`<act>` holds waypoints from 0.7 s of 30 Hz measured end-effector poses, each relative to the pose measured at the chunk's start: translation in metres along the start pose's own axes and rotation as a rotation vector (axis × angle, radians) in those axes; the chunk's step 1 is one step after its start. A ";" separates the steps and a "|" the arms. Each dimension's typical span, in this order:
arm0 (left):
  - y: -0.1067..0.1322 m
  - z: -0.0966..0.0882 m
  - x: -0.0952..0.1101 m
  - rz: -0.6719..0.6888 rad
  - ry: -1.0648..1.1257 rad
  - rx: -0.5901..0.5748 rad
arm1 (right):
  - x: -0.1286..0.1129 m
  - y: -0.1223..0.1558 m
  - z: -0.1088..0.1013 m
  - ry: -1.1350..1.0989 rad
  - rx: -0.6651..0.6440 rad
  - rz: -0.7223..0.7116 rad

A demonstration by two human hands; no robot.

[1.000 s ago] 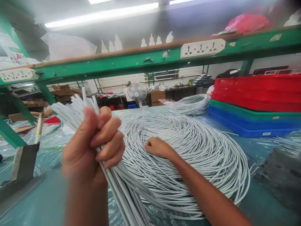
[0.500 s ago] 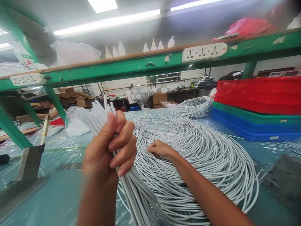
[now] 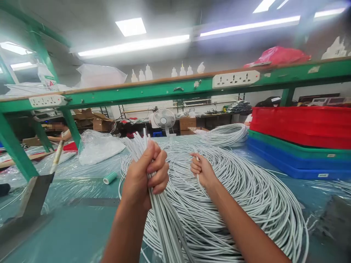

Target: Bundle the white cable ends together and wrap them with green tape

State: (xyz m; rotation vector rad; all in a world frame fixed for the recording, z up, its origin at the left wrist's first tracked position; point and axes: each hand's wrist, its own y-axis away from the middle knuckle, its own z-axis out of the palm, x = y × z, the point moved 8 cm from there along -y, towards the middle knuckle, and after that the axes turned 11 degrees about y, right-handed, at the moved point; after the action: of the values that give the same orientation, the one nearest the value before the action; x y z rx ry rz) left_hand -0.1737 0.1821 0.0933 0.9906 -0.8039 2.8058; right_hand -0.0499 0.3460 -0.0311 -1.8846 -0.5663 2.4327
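A bundle of white cables is wrapped in the fist of my left hand, its cut ends sticking up above the thumb. The lower part of the bundle runs down toward the front edge of the view. My right hand is closed on a single white cable, whose tip shows between thumb and forefinger. That hand is held over a large coil of white cables, which spreads across the table beneath both hands. The far end of the gripped cable is lost among the loops.
A smaller cable coil lies behind. Stacked red, green and blue trays stand at right. On the left are a metal block, a green roll and a plastic bag. A green shelf beam crosses above.
My right hand has risen from the coil with a cable pinched in it. My left hand, still round the bundle, sits lower and further right in view. The camera has tilted up.
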 end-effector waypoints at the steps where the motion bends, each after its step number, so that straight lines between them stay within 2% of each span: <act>1: -0.003 -0.006 -0.002 0.004 -0.016 0.033 | -0.013 0.003 -0.002 -0.011 0.022 -0.059; 3: -0.011 -0.019 -0.006 0.012 -0.067 0.099 | -0.036 0.012 0.003 0.003 0.008 -0.148; 5: -0.017 -0.033 -0.009 0.036 -0.135 0.162 | -0.055 0.024 0.018 0.060 -0.091 -0.172; 7: -0.022 -0.043 -0.010 0.076 -0.204 0.213 | -0.069 0.040 0.039 0.208 -0.267 -0.149; 9: -0.024 -0.050 -0.010 0.114 -0.259 0.252 | -0.077 0.060 0.059 0.458 -0.470 -0.122; 11: -0.023 -0.054 -0.009 0.128 -0.287 0.284 | -0.080 0.079 0.069 0.697 -0.652 -0.083; 13: -0.021 -0.056 -0.007 0.128 -0.293 0.320 | -0.080 0.094 0.071 0.803 -0.795 -0.009; 16: -0.019 -0.057 -0.005 0.124 -0.301 0.331 | -0.075 0.109 0.067 0.796 -0.967 0.113; 19: -0.018 -0.056 -0.004 0.111 -0.309 0.316 | -0.071 0.114 0.067 0.768 -1.090 0.117; 21: -0.018 -0.056 -0.005 0.093 -0.315 0.318 | -0.069 0.115 0.068 0.751 -1.129 0.107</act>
State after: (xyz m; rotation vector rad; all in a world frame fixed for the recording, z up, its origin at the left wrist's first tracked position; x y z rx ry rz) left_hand -0.1982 0.2256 0.0614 1.5085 -0.4378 2.9593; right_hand -0.0713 0.2041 0.0144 -2.9132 -1.9959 1.1686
